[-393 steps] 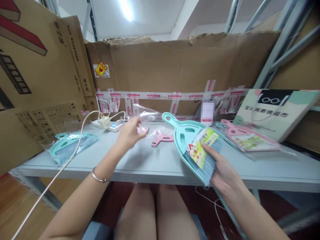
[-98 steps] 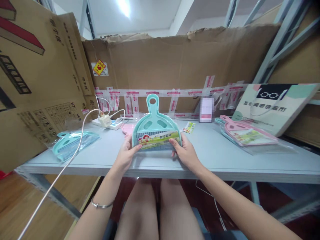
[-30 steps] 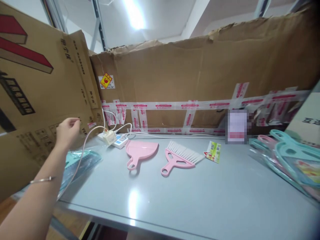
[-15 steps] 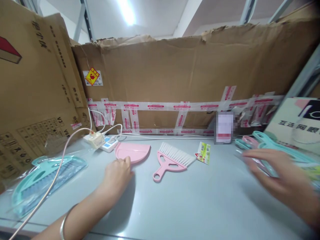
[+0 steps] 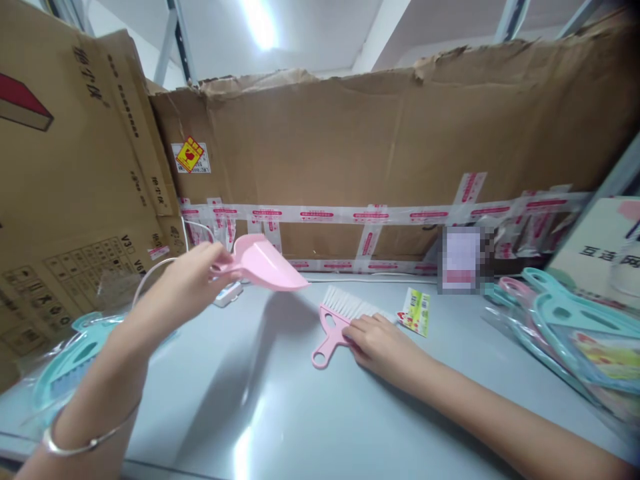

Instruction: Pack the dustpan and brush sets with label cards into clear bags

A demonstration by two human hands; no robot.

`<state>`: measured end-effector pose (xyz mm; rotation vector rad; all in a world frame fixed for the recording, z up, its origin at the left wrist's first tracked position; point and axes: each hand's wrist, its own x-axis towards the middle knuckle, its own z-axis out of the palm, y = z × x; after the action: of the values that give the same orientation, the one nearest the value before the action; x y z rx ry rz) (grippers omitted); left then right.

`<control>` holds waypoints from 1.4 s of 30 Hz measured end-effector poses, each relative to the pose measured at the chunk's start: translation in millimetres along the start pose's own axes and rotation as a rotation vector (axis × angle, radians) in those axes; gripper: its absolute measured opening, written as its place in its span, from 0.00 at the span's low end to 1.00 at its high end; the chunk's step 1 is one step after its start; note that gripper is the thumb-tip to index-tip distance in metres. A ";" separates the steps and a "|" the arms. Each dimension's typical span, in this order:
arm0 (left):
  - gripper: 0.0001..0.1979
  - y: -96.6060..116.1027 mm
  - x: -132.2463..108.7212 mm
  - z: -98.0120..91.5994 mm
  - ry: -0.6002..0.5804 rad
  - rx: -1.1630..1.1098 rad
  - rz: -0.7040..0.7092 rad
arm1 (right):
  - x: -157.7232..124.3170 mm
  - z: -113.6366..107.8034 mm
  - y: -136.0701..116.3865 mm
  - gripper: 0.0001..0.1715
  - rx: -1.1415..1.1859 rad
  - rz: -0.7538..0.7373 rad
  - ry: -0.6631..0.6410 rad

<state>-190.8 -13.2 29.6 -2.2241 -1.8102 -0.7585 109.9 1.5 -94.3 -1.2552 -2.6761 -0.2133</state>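
My left hand (image 5: 203, 267) is closed round the handle of a pink dustpan (image 5: 267, 263), lifted above the table and casting a shadow on it. A pink hand brush (image 5: 331, 337) with white bristles lies flat on the table to the right of the dustpan. My right hand (image 5: 377, 343) covers the brush's right part, its fingers curled over the pink body; the fingertips are partly hidden. Just beyond that hand, a green and yellow card (image 5: 415, 311) lies on the table.
Bagged turquoise brush-and-dustpan sets lie at the left (image 5: 75, 367) and in a pile at the right (image 5: 575, 313). A white power strip (image 5: 229, 293) with cables sits at the back left. Cardboard boxes (image 5: 320, 147) wall off the back. A blurred-out phone-like object (image 5: 461, 257) leans there.
My left hand has lifted the dustpan off the table by its handle and tilted it. My right hand has moved left from the bagged pile onto the brush.
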 end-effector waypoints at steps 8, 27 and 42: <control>0.25 27.7 53.4 -7.1 -0.010 -0.834 0.205 | -10.9 -2.5 5.1 0.07 0.047 0.080 0.132; 0.24 80.2 46.8 99.0 -0.524 -1.605 0.032 | -33.0 -41.1 -3.1 0.06 0.766 0.160 0.689; 0.24 84.2 40.4 127.4 -0.495 -1.619 -0.158 | 16.6 -35.1 -11.7 0.08 0.844 0.347 0.681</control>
<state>-70.4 57.2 -44.6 -3.2856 -1.6758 -2.5749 94.0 -0.8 -57.1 -1.0544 -1.6324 0.4212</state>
